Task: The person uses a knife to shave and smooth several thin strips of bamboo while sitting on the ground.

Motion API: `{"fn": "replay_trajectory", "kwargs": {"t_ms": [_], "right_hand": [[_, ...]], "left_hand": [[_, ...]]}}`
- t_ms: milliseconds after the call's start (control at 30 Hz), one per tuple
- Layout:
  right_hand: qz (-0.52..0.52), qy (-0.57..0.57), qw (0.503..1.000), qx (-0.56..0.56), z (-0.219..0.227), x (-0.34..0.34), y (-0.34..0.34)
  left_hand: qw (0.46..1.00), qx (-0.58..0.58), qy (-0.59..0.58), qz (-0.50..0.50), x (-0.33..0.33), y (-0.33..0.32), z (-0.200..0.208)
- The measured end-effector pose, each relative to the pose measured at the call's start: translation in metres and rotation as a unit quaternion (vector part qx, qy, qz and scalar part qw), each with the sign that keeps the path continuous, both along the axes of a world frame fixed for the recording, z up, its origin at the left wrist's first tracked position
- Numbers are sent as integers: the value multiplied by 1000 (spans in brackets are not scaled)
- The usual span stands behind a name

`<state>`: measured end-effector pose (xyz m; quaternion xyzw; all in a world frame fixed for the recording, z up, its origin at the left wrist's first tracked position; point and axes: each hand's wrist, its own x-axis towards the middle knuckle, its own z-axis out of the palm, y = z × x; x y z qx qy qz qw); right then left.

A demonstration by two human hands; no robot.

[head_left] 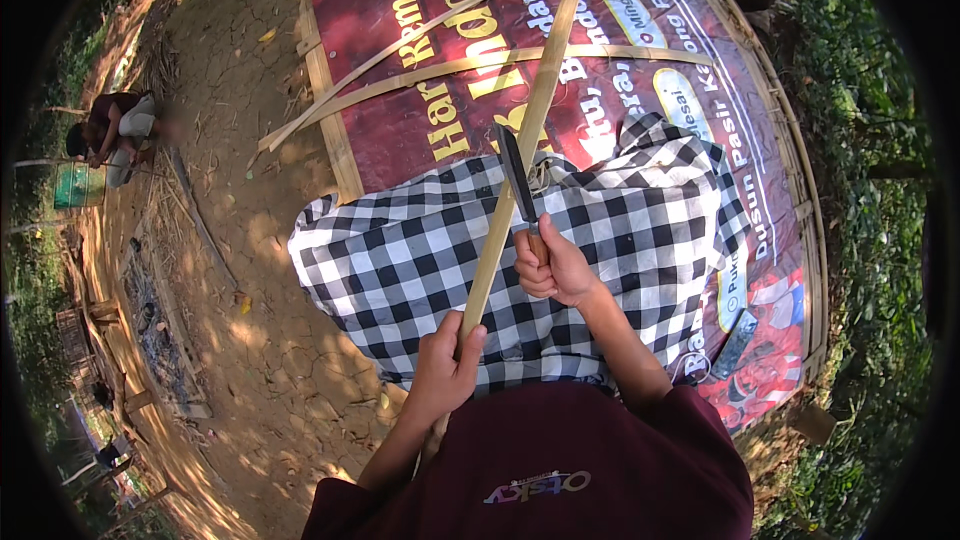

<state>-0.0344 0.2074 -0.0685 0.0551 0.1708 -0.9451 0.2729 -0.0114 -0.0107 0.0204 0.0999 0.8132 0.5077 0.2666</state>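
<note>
My left hand (447, 364) is closed round the near end of a long, flat bamboo strip (543, 90). The strip slants up and away over my lap, its far end above the printed banner. My right hand (556, 262) grips the wooden handle of a knife (514, 172), thumb along the handle. Its dark blade lies against the strip, pointing away from me. Thin pale shavings (540, 176) gather beside the blade. A black-and-white checked cloth (420, 240) covers my legs beneath both hands.
Two more bamboo strips (440, 68) lie across the red printed banner (385, 140), which has a bamboo edge. A phone-like dark object (735, 343) rests at right. Another person (118, 135) crouches at far left near a green container (79, 186). A stick (200, 210) lies on the dirt.
</note>
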Motion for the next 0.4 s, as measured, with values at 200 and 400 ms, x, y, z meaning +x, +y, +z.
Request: {"fn": "replay_trajectory", "kwargs": {"t_ms": [200, 400], "right_hand": [[-175, 331, 656, 655, 22, 7, -21], [-158, 446, 487, 734, 47, 6, -19]], "left_hand": [[1000, 16, 8, 9, 0, 0, 0], [1000, 4, 0, 6, -1, 1, 3]]}}
